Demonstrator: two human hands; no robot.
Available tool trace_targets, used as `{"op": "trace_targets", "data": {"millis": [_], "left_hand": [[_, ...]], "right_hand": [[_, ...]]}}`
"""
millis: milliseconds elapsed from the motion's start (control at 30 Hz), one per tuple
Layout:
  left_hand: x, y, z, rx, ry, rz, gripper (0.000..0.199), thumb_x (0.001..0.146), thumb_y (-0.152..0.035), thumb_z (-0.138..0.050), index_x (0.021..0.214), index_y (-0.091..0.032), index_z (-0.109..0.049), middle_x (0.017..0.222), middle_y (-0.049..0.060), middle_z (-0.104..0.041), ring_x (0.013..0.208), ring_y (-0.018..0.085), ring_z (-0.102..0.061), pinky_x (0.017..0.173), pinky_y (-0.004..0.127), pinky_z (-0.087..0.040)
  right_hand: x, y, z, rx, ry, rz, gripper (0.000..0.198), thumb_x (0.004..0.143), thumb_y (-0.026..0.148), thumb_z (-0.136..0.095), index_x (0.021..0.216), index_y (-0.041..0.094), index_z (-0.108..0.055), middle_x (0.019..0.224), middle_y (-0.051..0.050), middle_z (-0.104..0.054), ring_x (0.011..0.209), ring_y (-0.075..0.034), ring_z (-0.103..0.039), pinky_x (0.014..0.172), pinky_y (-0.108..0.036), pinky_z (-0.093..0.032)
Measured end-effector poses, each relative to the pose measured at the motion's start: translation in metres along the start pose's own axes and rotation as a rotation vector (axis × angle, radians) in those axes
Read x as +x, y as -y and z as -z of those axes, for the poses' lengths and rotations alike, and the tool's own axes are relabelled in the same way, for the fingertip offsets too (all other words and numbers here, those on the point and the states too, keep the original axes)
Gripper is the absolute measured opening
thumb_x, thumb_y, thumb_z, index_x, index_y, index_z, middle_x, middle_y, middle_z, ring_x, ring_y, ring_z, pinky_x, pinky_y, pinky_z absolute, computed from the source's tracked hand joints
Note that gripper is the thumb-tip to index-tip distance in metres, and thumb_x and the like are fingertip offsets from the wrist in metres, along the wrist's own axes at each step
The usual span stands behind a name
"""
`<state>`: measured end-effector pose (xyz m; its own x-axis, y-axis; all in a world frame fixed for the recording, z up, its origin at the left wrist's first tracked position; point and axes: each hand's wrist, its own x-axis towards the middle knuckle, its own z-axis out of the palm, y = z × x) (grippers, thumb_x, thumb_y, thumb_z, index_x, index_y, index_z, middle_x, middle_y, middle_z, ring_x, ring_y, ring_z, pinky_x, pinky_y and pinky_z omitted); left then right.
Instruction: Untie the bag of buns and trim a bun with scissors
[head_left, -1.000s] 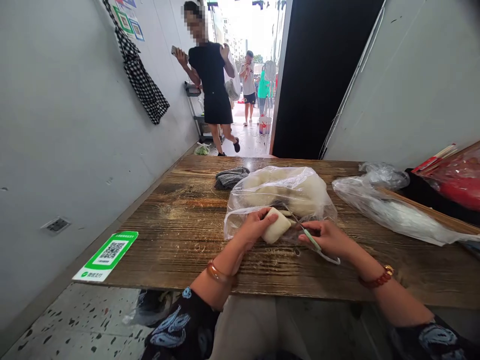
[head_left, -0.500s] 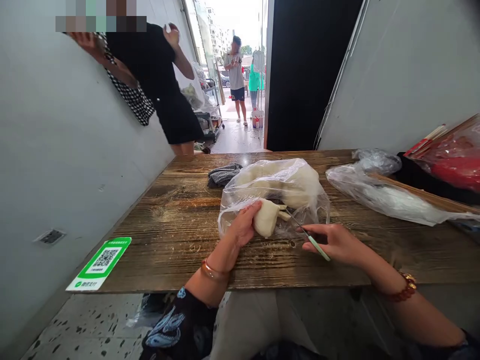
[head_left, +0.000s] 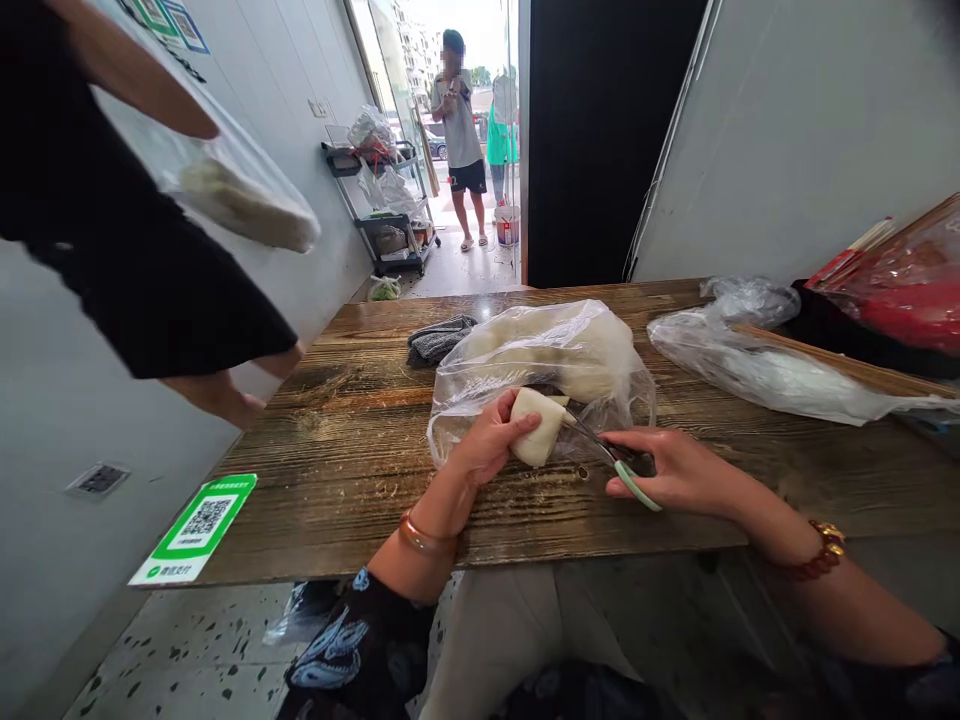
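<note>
My left hand point(head_left: 495, 440) is closed around a white steamed bun point(head_left: 538, 428), its thumb across the near face. My right hand point(head_left: 664, 470) grips scissors point(head_left: 630, 478) with pale green handles. Their blades are spread and point left, with the tips at the bun's upper right edge. Small pale cut pieces lie just behind, partly hidden by the bun. Beyond both hands a clear plastic bag point(head_left: 517, 345) holds several more pale buns, resting on the wooden table point(head_left: 360, 500).
Left of the bag lies a grey cloth point(head_left: 439, 340). A green QR-code card point(head_left: 199, 525) is at the table's left corner. Plastic-wrapped sticks point(head_left: 795, 375) are on the right. A person in black point(head_left: 150, 270) with a plastic bag passes at the left; another person point(head_left: 461, 130) stands at the doorway.
The scissor blades have spread apart and reached the bun's edge. My left thumb has come over the bun's face. The person in black has come nearer on the left; the view has shifted slightly.
</note>
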<state>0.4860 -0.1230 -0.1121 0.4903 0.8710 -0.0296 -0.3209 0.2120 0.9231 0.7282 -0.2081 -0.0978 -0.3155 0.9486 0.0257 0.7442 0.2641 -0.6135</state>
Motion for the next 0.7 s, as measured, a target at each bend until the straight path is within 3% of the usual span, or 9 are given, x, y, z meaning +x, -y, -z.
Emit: {"op": "trace_targets", "data": {"millis": [700], "left_hand": [[-0.002,0.002,-0.001,0.13,0.04,-0.072,0.053,0.061,-0.033,-0.085,0.106,-0.016,-0.061,0.095,0.003,-0.065,0.086,0.016,-0.057,0.076,0.026,-0.044]], "right_hand": [[0.01,0.017,0.011,-0.079,0.092,-0.016,0.063,0.073,0.056,-0.068,0.122,0.017,-0.067,0.096,-0.008,-0.074,0.078,-0.023,-0.066,0.07,-0.029,-0.047]]}}
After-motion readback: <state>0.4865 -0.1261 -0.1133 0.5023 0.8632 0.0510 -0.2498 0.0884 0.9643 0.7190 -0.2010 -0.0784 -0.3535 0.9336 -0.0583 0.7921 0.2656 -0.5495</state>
